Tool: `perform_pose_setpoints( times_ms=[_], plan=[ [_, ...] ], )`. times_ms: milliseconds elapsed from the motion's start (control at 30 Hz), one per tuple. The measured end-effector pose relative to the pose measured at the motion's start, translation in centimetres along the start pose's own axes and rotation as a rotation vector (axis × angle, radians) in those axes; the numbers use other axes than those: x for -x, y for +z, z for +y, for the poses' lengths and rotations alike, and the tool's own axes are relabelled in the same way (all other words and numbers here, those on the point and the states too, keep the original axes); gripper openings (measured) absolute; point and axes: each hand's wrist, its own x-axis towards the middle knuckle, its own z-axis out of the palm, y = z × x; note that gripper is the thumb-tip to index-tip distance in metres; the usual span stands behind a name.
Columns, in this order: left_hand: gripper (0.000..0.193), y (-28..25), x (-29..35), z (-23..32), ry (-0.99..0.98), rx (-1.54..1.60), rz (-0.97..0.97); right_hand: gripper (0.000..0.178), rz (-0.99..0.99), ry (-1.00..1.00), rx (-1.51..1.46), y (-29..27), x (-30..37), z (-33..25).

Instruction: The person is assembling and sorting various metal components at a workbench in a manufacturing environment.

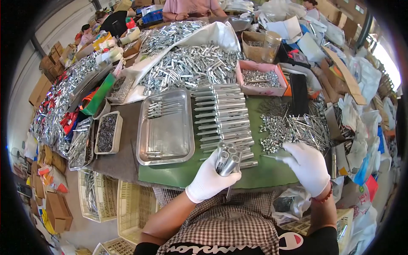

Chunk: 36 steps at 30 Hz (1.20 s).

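Note:
My left hand (pixel 211 180), in a white glove, is wrapped round a bundle of shiny metal tubes (pixel 229 162), their open round ends facing up. At the right, my gloved right hand (pixel 307 166) pinches a thin metal rod (pixel 270 157) that points left, just above the green mat (pixel 204 175). Between the hands and beyond them, a long row of silver metal tubes (pixel 225 117) lies side by side on the mat. Close to the right hand is a loose pile of long metal rods (pixel 309 129), with small metal nuts (pixel 272 131) scattered beside it.
A steel tray (pixel 140 127) with two groups of slim metal pins stands left of the row. Behind lies a big heap of metal tubes (pixel 199 63). A pink box (pixel 261 91) holds small parts; a white tub (pixel 120 135) holds dark ones. Yellow crates (pixel 131 208) stand below. A person (pixel 191 8) sits opposite.

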Motion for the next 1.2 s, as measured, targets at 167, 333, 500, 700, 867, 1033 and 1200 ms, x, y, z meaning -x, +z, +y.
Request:
perform_pose_setpoints(
  times_ms=[167, 333, 500, 700, 867, 1033, 1200],
  plan=[
    [0.038, 0.1, -0.6, -0.6, -0.021, 0.060, 0.009, 0.028, -0.407, 0.002, 0.035, -0.1, 2.0, 2.9],
    [0.038, 0.0, -1.1, -0.5, -0.017, 0.128, 0.035, 0.027, -0.192, 0.094, -0.112, -1.4, -0.4, 1.6],
    [0.037, -0.3, -1.4, -0.8, 0.098, 0.134, 0.140, 0.016, -0.162, -0.171, 0.037, 0.4, -3.7, 1.3],
    [0.031, -1.7, 1.1, 0.3, 0.145, 0.149, 0.029, 0.019, -0.052, -0.294, 0.011, 1.6, -8.8, 1.3],
    [0.047, -3.4, 2.2, 0.5, 0.130, 0.153, 0.020, 0.019, -0.005, -0.318, -0.012, 2.4, -12.5, 1.3],
    [0.046, -3.3, 2.1, 0.8, 0.100, 0.220, 0.132, 0.017, -0.015, -0.462, -0.052, 7.3, -16.1, 1.1],
    [0.035, -2.9, 1.7, 1.0, 0.086, 0.204, 0.158, 0.016, 0.060, -0.449, 0.011, 10.8, -18.5, 1.9]
  ],
)
